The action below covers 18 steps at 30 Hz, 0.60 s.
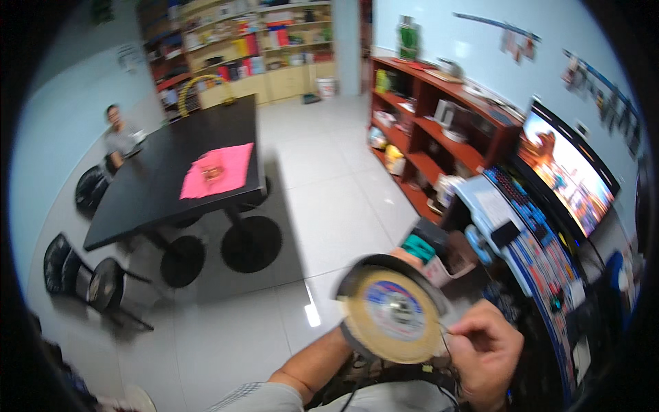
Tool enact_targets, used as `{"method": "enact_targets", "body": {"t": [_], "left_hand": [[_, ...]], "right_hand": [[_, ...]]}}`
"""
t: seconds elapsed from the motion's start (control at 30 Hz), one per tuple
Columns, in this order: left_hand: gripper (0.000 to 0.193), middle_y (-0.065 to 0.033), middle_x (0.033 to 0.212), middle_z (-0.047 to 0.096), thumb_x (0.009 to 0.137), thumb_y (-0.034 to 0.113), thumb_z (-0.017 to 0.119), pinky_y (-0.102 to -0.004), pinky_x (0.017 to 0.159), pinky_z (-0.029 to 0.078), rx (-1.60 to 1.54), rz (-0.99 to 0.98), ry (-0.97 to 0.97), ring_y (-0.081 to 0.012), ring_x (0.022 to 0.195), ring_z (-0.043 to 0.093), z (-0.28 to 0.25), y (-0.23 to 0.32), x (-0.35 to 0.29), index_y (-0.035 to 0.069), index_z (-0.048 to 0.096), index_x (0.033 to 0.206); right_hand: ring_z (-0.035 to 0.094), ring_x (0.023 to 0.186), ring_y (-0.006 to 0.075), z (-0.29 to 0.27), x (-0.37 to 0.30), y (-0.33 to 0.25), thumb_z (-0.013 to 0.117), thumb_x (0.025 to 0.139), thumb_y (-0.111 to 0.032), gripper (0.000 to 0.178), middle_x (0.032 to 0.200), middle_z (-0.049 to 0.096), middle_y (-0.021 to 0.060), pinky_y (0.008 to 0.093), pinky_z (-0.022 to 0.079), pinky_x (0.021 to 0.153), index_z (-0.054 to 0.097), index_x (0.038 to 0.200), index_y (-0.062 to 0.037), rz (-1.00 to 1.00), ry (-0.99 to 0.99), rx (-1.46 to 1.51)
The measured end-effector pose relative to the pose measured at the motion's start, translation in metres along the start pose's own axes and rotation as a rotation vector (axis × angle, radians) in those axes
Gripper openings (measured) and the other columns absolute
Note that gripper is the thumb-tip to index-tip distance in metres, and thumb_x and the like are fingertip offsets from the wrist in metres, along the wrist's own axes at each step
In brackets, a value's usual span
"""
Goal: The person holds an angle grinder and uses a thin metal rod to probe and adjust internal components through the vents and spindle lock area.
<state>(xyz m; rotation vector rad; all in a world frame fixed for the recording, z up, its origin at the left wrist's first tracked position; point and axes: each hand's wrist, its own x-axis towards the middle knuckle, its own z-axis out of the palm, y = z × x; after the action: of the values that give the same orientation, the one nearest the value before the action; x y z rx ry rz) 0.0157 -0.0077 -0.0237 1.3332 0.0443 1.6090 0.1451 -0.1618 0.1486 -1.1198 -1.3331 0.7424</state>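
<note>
Grinder [392, 312] between hands, table [147, 185] left.

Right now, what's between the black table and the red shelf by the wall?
In the head view, only bare pale tiled floor lies between the black table and the red-brown shelf. Nothing stands on that stretch.

left forearm [312, 360]: reaches up from the lower edge, hand hidden
right hand [484, 350]: beside it, fingers curled, pinching

Screen and labels around the red shelf unit

A wide lit screen [566, 175] stands right of the red shelf unit [439, 117], showing orange and blue; below it, near the shelf's foot, a round blue-and-red label [393, 309] sits on a yellow disc.
</note>
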Motion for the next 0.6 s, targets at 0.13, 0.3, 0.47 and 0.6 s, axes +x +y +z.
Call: {"method": "enact_targets", "body": {"t": [0.13, 0.3, 0.47, 0.6], "left_hand": [[0.055, -0.0090, 0.122, 0.061, 0.098, 0.024, 0.075, -0.0335, 0.104, 0.048, -0.112, -0.079, 0.067, -0.0163, 0.114, 0.058, -0.007, -0.005, -0.021, 0.005, 0.048, 0.141], [0.064, -0.0078, 0.127, 0.060, 0.099, 0.031, 0.076, -0.0326, 0.107, 0.048, -0.149, -0.087, 0.100, -0.0144, 0.120, 0.057, -0.009, -0.013, -0.022, 0.004, 0.046, 0.148], [0.060, -0.0074, 0.124, 0.061, 0.097, 0.033, 0.077, -0.0316, 0.103, 0.049, -0.010, -0.033, 0.040, -0.0142, 0.116, 0.058, -0.011, 0.004, -0.003, 0.002, 0.051, 0.142], [0.058, -0.0071, 0.122, 0.061, 0.096, 0.034, 0.077, -0.0308, 0.099, 0.050, 0.103, 0.023, 0.015, -0.0140, 0.113, 0.059, -0.010, 0.015, 0.003, 0.001, 0.054, 0.137]], "right_hand": [[0.055, 0.088, 0.0137, -0.007, -0.003, -0.018, 0.066, 0.095, 0.004, 0.006, 0.100, 0.059, 0.0080, 0.0250, 0.044, 0.082, 0.064, 0.100, 0.0071, -0.021, -0.193, -0.089], [0.057, 0.091, 0.0135, 0.004, 0.004, -0.020, 0.063, 0.096, 0.009, 0.006, 0.101, 0.058, 0.0074, 0.0241, 0.044, 0.083, 0.064, 0.101, 0.0074, -0.012, -0.214, -0.071], [0.057, 0.091, 0.0131, -0.001, 0.000, -0.012, 0.063, 0.097, 0.009, 0.006, 0.102, 0.057, 0.0069, 0.0239, 0.045, 0.084, 0.064, 0.102, 0.0077, -0.067, -0.203, -0.075], [0.057, 0.091, 0.0127, -0.001, -0.002, -0.015, 0.063, 0.097, 0.009, 0.005, 0.102, 0.057, 0.0066, 0.0236, 0.045, 0.084, 0.064, 0.101, 0.0081, -0.022, -0.171, -0.083]]}}
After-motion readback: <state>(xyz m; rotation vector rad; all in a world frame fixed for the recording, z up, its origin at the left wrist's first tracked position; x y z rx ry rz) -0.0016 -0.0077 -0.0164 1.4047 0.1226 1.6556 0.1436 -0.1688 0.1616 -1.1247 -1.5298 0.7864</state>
